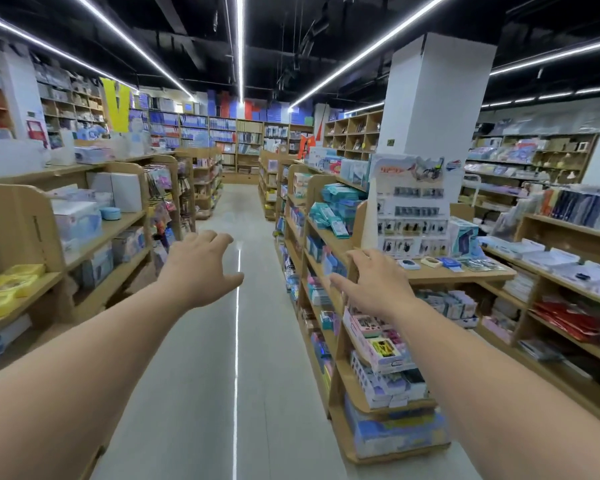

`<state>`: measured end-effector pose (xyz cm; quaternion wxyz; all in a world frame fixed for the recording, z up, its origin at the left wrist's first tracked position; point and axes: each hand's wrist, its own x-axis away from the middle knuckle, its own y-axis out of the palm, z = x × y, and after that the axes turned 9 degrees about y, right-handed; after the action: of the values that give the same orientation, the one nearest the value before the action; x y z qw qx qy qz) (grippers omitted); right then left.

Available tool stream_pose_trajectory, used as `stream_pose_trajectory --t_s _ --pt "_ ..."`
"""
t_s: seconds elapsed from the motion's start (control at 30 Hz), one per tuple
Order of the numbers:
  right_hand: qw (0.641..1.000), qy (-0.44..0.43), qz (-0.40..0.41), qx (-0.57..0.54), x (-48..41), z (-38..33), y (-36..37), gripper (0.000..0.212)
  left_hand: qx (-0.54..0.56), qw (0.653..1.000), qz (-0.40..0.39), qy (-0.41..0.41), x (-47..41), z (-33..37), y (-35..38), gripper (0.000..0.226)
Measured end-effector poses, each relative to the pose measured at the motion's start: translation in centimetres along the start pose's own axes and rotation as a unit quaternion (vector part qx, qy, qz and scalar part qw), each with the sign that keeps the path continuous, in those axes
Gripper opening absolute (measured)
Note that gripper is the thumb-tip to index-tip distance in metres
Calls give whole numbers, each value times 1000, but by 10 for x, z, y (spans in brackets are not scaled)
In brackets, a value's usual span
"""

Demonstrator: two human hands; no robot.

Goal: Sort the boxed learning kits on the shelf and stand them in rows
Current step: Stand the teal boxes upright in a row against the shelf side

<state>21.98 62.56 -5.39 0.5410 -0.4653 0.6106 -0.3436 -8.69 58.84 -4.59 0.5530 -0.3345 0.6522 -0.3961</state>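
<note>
I look down a shop aisle with both arms stretched out in front of me. My left hand (198, 268) hangs in the air over the aisle floor, fingers loosely spread, holding nothing. My right hand (368, 282) is raised before the end of the wooden shelf unit (340, 341) on the right, fingers spread and empty; I cannot tell if it touches the unit. Boxed kits (381, 348) in pink, white and blue lie in uneven stacks on that unit's lower shelves. Teal boxes (336, 202) fill a shelf further back.
Wooden shelf units line both sides of the grey floor (236, 220). The left shelf (111, 230) carries white and blue boxes and yellow trays (11, 282). A white pillar (433, 95) and a card display stand (409, 209) rise at right.
</note>
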Motion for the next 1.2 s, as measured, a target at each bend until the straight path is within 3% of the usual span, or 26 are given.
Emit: stream_pose_trajectory --t_s 0.4,0.9,1.2 --pt "996 84 -29 -21 -255 -46 124 75 64 995 -43 64 -277 -103 159 76" --pt "988 129 -63 -58 -601 32 303 67 82 986 -88 119 -612 -101 382 77" --pt "964 229 -114 -67 -748 75 423 74 139 964 -126 186 -788 -86 538 77"
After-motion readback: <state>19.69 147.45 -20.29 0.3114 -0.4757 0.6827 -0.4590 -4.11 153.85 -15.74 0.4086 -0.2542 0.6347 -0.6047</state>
